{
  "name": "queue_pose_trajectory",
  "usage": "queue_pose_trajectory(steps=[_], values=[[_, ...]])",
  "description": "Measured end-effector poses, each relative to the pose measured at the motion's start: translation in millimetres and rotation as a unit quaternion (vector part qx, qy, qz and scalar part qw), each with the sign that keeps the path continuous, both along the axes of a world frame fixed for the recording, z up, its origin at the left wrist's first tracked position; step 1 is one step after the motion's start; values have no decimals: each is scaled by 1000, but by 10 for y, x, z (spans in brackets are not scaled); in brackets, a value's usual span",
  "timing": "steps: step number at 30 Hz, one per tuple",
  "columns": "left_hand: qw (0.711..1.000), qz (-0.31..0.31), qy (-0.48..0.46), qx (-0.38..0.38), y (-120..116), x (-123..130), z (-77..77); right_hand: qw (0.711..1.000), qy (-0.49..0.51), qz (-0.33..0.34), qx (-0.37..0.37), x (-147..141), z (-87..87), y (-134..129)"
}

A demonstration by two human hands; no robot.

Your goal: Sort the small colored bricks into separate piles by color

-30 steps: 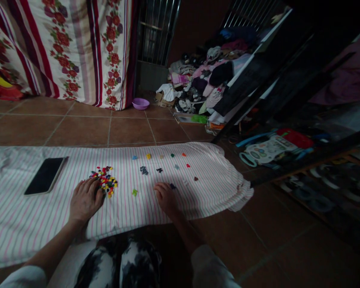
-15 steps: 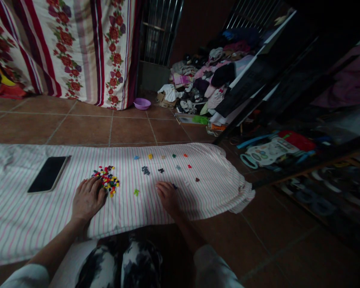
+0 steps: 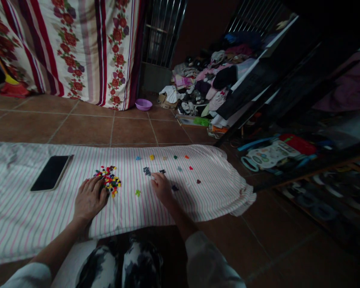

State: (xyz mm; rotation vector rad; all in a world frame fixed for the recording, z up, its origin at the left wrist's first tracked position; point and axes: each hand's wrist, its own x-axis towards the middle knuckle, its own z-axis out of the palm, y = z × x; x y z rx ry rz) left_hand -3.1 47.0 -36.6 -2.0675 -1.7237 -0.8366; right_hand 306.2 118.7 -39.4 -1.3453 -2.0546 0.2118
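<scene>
My left hand [image 3: 90, 198] lies spread on the striped cloth [image 3: 63, 216], its fingertips at the edge of a pile of small multicoloured pieces [image 3: 111, 180]. Near a cluster of dark grey pieces [image 3: 147, 171] is my right hand [image 3: 162, 188], with its fingers drawn together; whatever they may hold is too small to make out. Black pieces [image 3: 162, 171] lie just beyond its fingers, and dark blue ones [image 3: 175, 188] sit to its right. Light green pieces [image 3: 138, 193] rest between the hands. Small groups in yellow [image 3: 151, 157], light blue [image 3: 138, 158] and other colours lie farther back.
A phone [image 3: 51, 173] lies on the cloth at the left. Beyond the cloth, a purple basin [image 3: 143, 105] stands on the tiled floor near a heap of clothes [image 3: 210, 80]. A colourful plastic toy [image 3: 273, 154] is at the right.
My right hand has moved left and slightly forward, toward the dark grey cluster, uncovering the dark blue pieces. My left hand has stayed beside the pile. The view has shifted slightly.
</scene>
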Motion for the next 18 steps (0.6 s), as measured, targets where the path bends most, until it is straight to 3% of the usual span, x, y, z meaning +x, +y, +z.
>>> queue_pose_trajectory(steps=[11,18], values=[[1000,0,-12,8,8,1,-32,995,-33,-66,-61,-281,-100,309],[1000,-12,7,26,19,-16,-45,981,-106,-85,-141,-388,107,271]])
